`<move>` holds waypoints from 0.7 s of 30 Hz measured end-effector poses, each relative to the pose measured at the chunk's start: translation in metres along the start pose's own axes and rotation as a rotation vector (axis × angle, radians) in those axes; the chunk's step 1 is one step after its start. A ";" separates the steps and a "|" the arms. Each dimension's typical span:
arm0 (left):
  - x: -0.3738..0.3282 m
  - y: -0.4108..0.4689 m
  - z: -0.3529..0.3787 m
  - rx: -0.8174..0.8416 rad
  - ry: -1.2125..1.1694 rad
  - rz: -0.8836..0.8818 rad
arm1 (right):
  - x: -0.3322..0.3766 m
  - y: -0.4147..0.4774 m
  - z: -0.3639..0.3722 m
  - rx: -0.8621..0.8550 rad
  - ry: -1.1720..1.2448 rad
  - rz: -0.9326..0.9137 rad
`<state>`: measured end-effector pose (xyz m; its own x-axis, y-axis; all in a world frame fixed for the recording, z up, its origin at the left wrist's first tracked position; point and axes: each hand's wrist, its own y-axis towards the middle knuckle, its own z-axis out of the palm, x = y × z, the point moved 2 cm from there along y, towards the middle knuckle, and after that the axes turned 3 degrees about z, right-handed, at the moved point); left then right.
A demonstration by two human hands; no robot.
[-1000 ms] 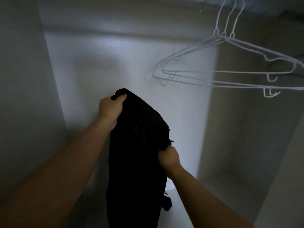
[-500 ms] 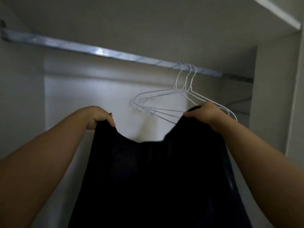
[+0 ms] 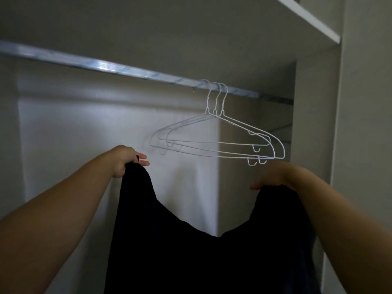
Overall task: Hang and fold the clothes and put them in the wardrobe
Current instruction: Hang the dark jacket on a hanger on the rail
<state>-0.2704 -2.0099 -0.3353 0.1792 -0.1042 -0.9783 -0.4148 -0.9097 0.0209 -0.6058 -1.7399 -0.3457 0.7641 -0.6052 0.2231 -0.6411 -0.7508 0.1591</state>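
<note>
A black garment (image 3: 203, 257) hangs spread out in front of me inside the dim wardrobe. My left hand (image 3: 125, 162) grips its upper left corner. My right hand (image 3: 273, 177) grips its upper right corner, just below the hangers. The top edge of the cloth sags between the two hands. Three white wire hangers (image 3: 218, 143) hang empty and close together from the metal rail (image 3: 118, 67), right of centre.
The wardrobe's pale back wall (image 3: 84, 134) lies behind the garment. A shelf (image 3: 307, 20) runs overhead and a side panel (image 3: 314, 124) stands at the right. The rail is bare left of the hangers.
The bunched garment was lifted and spread wide between both hands. My right hand moved from its lower edge to an upper corner. The view tilted up to the rail and hangers.
</note>
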 end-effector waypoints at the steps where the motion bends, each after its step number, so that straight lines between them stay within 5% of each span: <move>1: 0.000 0.001 0.003 -0.003 0.015 0.018 | -0.009 0.003 0.002 -0.034 0.151 0.010; 4: 0.004 -0.001 0.013 0.030 0.184 0.081 | -0.017 0.005 0.012 -0.129 0.630 -0.028; 10: 0.017 -0.004 0.027 0.126 0.697 0.163 | 0.005 0.006 0.022 -0.331 0.957 -0.073; 14: 0.022 -0.002 0.030 -0.068 1.170 0.240 | 0.012 0.003 0.021 -0.475 1.038 -0.094; 21: 0.033 -0.001 0.017 -0.253 1.259 0.202 | 0.034 -0.002 0.017 -0.498 1.038 -0.316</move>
<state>-0.2789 -2.0058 -0.3711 0.9004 -0.4253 -0.0915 -0.3783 -0.8695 0.3176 -0.5773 -1.7632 -0.3552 0.6174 0.2632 0.7413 -0.5673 -0.5039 0.6514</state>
